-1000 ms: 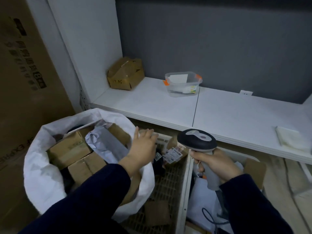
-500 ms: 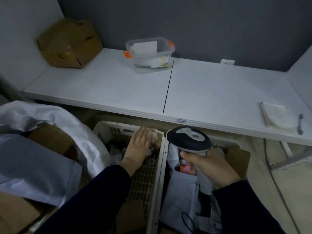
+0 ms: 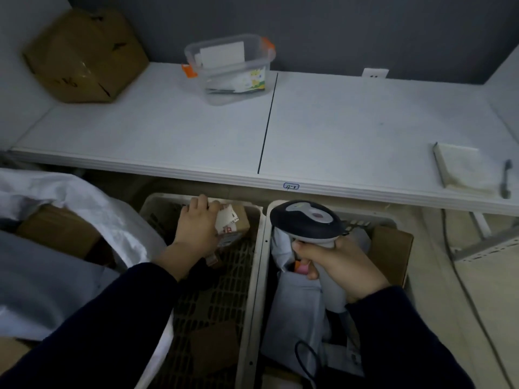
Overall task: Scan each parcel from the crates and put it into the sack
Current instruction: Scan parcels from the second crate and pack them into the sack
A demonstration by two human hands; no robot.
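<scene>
Left hand (image 3: 196,228) reaches into the far end of the left crate (image 3: 165,199), fingers curled over a small brown parcel (image 3: 241,221) with a white label; the parcel is gripped and sits inside the crate, against its far wall. A few more flat brown pieces lie on the crate's slatted floor nearer the camera. Right hand (image 3: 345,265) is wrapped tight around the handle of the scanner (image 3: 306,220), whose dark head sits over the far left corner of the right crate (image 3: 370,216). The right crate holds a grey mailer bag (image 3: 295,307) and a brown box. The white sack (image 3: 106,217) stands open just left of the left crate, with brown boxes and a grey bag inside. The white surface (image 3: 337,122) above carries a cardboard box (image 3: 84,57), a clear tub (image 3: 230,68), a pad (image 3: 463,169) and a pen (image 3: 507,179).
</scene>
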